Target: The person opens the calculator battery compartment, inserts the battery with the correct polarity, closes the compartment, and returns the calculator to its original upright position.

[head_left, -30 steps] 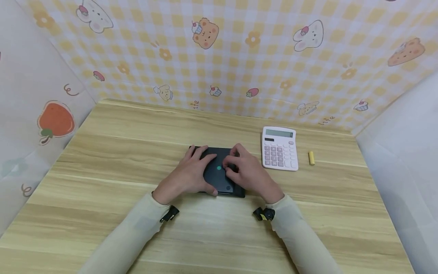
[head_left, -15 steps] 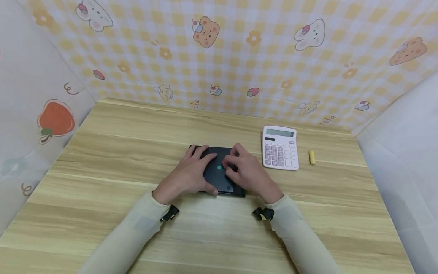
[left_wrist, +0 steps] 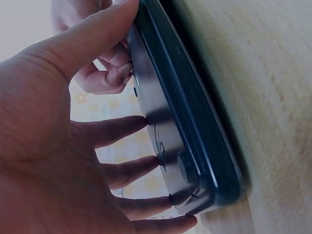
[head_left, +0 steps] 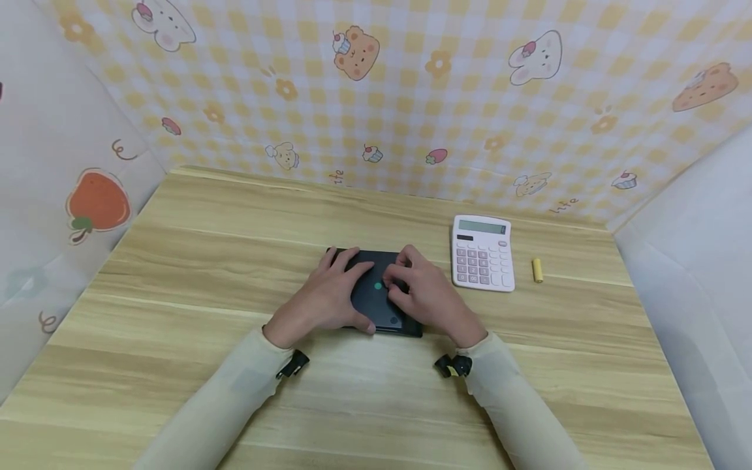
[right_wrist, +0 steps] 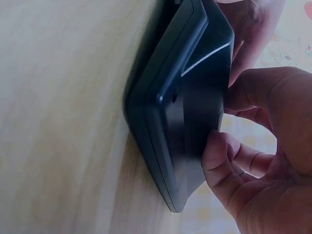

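Note:
A black wedge-shaped device [head_left: 370,307] lies flat on the wooden table, a small green dot [head_left: 378,286] on its upper face. My left hand [head_left: 330,297] steadies it from the left, fingers spread. In the left wrist view the fingertips press its upper face beside a round foot [left_wrist: 185,167], while the thumb lies along the near edge. My right hand [head_left: 427,290] works at the right part, fingers curled, with thumb and fingertips gripping at the upper face in the right wrist view. The spot under those fingers is partly hidden.
A white calculator [head_left: 483,253] lies face up to the right, just beyond the right hand. Farther right is a small yellow battery-like cylinder [head_left: 537,270]. A patterned cloth wall [head_left: 399,117] rises behind the table [head_left: 235,215], with pale walls on both sides.

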